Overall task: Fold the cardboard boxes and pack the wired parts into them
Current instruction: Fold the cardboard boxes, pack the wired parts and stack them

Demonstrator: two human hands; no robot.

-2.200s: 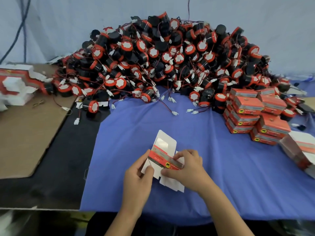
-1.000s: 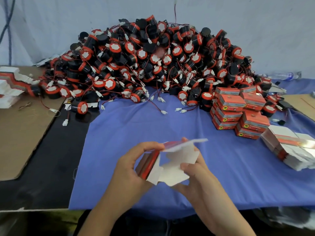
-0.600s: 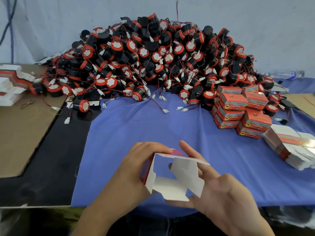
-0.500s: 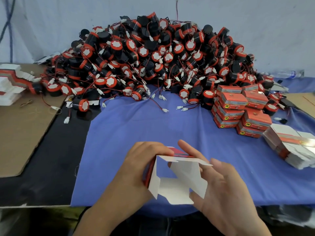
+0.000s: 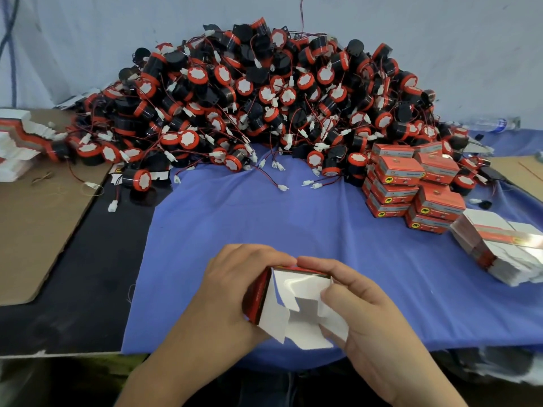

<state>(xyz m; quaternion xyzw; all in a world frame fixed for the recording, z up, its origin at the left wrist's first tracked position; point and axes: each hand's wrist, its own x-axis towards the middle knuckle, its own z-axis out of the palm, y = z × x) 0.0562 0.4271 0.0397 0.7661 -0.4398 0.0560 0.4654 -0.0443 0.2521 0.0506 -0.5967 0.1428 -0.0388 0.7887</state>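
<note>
Cardboard in mid-fold, read from the left. Left of the heap of wired parts [image 5: 264, 98], a stack of flat blanks [image 5: 14, 148] lies on the tabletop [image 5: 97, 274]. In front of the heap, nearest us, the left hand [image 5: 232, 292] grips the red side of the half-formed box [image 5: 293, 304], fingers curled over its top edge. The box sits over the near edge of the blue cloth [image 5: 293, 224], and we cannot tell whether it rests there. Its white end flaps face us, not yet tucked. The right hand [image 5: 367, 312] curls round the box's other side, thumb pressing a flap inward. Right of the heap stand packed boxes [image 5: 411, 186], and further right a second stack of blanks [image 5: 499, 251].

We see several risks. Flaps folded in the wrong order could let the end spring open. Too hard a thumb could crease or tear the thin card. A tight squeeze from the left could skew the box so its tab will not seat. At packing, tangled wires may drag neighbouring parts off the heap or catch under the lid.
</note>
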